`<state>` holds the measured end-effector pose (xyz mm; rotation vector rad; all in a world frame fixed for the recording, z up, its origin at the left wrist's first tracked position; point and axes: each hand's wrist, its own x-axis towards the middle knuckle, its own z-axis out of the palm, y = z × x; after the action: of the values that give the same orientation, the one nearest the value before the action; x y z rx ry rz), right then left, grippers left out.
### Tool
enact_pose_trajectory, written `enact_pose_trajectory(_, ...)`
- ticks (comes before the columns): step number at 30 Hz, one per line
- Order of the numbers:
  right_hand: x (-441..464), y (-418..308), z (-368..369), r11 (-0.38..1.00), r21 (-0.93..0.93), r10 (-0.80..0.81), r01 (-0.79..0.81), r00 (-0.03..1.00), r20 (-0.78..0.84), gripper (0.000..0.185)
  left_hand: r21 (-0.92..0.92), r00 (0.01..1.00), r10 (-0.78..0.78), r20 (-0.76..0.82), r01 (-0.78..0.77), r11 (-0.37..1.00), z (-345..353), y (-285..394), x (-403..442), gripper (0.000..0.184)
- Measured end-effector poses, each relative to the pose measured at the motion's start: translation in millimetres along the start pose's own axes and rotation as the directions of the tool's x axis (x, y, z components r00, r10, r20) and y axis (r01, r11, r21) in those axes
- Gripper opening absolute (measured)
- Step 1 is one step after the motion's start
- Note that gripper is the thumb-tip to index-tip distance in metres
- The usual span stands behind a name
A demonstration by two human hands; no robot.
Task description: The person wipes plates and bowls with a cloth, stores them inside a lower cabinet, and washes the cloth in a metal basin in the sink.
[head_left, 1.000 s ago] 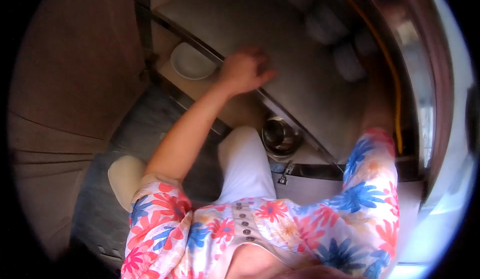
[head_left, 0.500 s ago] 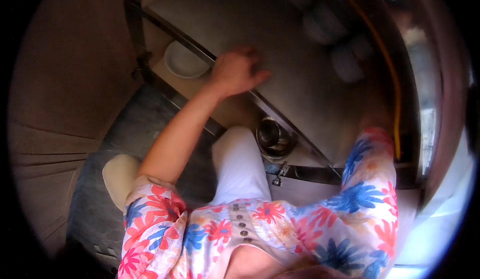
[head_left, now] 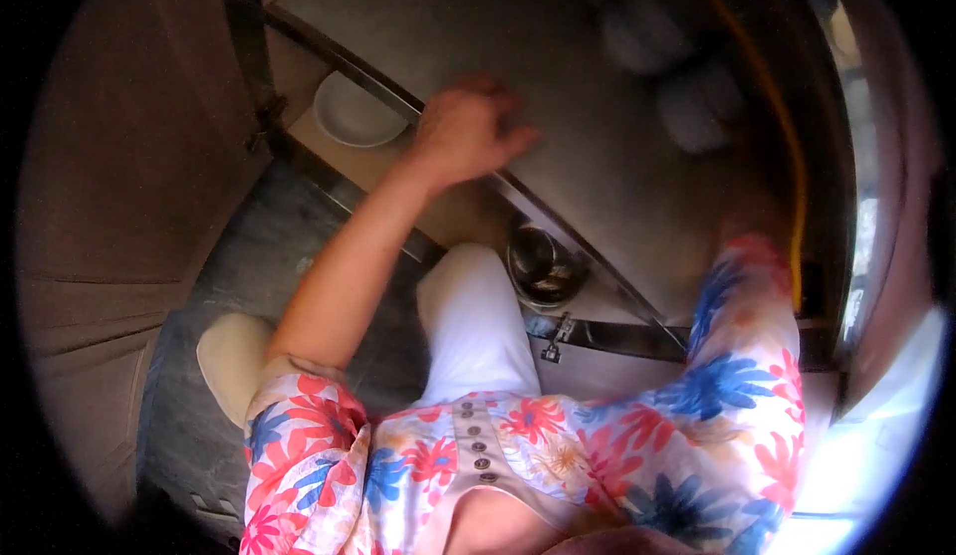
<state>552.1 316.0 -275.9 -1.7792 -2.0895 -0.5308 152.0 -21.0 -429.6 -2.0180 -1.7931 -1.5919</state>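
My left hand [head_left: 468, 135] rests over the front edge of the shelf board [head_left: 588, 187], thumb held apart from the other fingers, with nothing seen in it. Behind that wrist, on the lower level, lies a white dish [head_left: 360, 112]. On the right my arm in a floral sleeve [head_left: 732, 296] reaches deep into the dark cupboard. The fingers of my right hand [head_left: 749, 219] are lost in shadow. Near them, at the back of the board, are blurred stacks of pale dishes, one stack [head_left: 645, 32] farther back and another stack [head_left: 700, 109] closer.
A round metal pot [head_left: 546, 264] sits on the lower level beside my knee [head_left: 473, 296]. An opened cupboard door with a hinge [head_left: 556, 341] is near it. Along the cupboard's right side runs a yellow hose or cable [head_left: 795, 187]. Dark floor [head_left: 269, 256] lies to the left.
The view has shifted slightly. My left hand stays on the board's edge with little change, and my right arm is still inside the cupboard.
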Motion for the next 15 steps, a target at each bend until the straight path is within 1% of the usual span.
enact_pose_trajectory(2,-1.7,2.2,-1.5,1.0,-0.021,0.001,-0.001,1.0,-0.001,0.044,-0.028,1.0,-0.017,0.005,0.017,0.999,-1.6,5.4,-1.2,0.035)
enact_pose_trajectory(5,0.2,2.0,0.6,0.999,-0.04,-0.01,0.01,1.0,0.003,0.044,-0.011,1.0,-0.005,-0.012,0.005,1.0,-2.7,6.5,-0.7,0.036)
enact_pose_trajectory(8,2.2,3.2,1.7,0.998,-0.066,-0.018,0.018,1.0,0.006,0.044,0.0,1.0,0.009,0.009,-0.009,1.0,-3.3,6.5,0.1,0.036)
enact_pose_trajectory(14,6.3,4.4,-0.7,0.992,-0.123,-0.039,0.04,0.999,0.009,0.043,-0.004,0.999,-0.004,-0.045,0.004,1.0,-4.5,9.9,-2.8,0.035)
enact_pose_trajectory(15,6.7,4.4,-0.8,0.99,-0.133,-0.043,0.044,0.999,0.011,0.043,-0.011,0.999,-0.013,-0.03,0.013,1.0,-5.4,10.3,-2.4,0.035)
